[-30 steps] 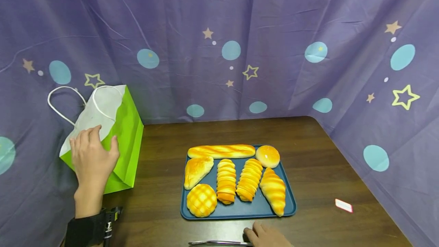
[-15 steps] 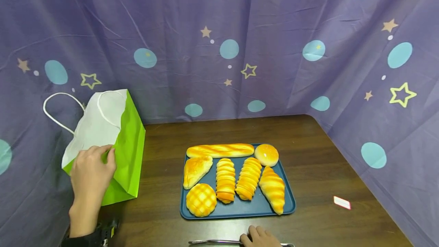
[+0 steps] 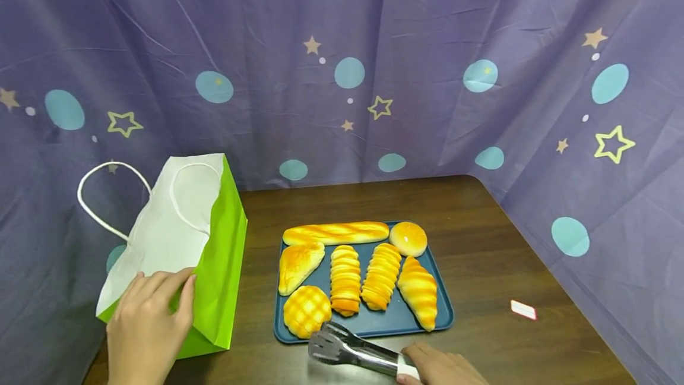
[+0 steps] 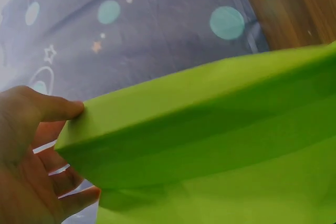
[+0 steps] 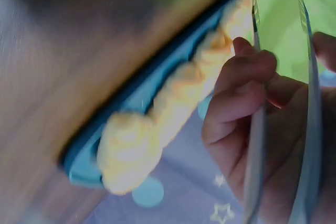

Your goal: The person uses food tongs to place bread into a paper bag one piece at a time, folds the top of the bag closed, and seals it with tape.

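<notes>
My left hand (image 3: pixel 146 322) pinches the near rim of a green paper bag (image 3: pixel 227 278) with a white inside and white cord handles. In the left wrist view, the thumb lies on the outside of the bag's green edge (image 4: pixel 210 114), with the other fingers behind it. Metal tongs (image 3: pixel 369 356) with a white band are gripped by my right hand (image 3: pixel 440 366). Their spread tips lie at the tray's front left edge, right by a round bun with a grid pattern (image 3: pixel 307 312). The right wrist view shows both tong arms (image 5: pixel 254 161) apart, with nothing between them.
A blue tray (image 3: pixel 374 330) holds a long baguette (image 3: pixel 336 233), a round glossy bun (image 3: pixel 408 239), a croissant (image 3: pixel 418 293), a triangular pastry (image 3: pixel 299 267) and two ridged rolls (image 3: pixel 345 281). A small white card (image 3: pixel 523 309) lies at right. A purple curtain (image 3: pixel 427 129) hangs behind the table.
The left hand has come down onto the bag's rim, and the bag has shifted nearer and gapes wider. The right hand has picked up the tongs from the table and swung them toward the tray.
</notes>
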Motion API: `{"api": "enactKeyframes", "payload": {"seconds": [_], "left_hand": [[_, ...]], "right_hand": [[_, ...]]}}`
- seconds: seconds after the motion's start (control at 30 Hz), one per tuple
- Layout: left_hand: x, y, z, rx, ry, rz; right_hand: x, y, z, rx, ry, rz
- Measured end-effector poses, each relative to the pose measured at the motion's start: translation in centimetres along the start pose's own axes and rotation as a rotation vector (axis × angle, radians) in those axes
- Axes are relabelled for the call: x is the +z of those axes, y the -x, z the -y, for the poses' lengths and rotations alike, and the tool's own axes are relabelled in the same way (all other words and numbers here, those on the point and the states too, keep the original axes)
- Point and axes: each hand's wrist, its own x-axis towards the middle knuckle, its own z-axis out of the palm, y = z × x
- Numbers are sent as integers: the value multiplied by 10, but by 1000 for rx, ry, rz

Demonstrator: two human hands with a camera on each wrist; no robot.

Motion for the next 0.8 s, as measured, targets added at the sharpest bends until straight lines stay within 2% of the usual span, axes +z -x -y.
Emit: {"api": "enactKeyframes", "payload": {"seconds": [0.07, 0.17, 0.23, 0.3, 0.57, 0.8], "left_hand": [[-2, 4, -5, 15, 8, -1], [-2, 8, -11, 49, 17, -7], [-2, 11, -15, 71, 22, -4], [-3, 12, -19, 99, 41, -8], [-10, 18, -31, 188, 77, 19], [-6, 22, -37, 253, 106, -84]], "right_hand": [[-16, 9, -4, -10, -52, -47], [-38, 20, -8, -19, -71, -157], [-51, 22, -8, 1, -76, -233], [-64, 19, -7, 39, -92, -271], [-111, -14, -1, 159, -101, -231], [-128, -34, -1, 169, -122, -203]]}}
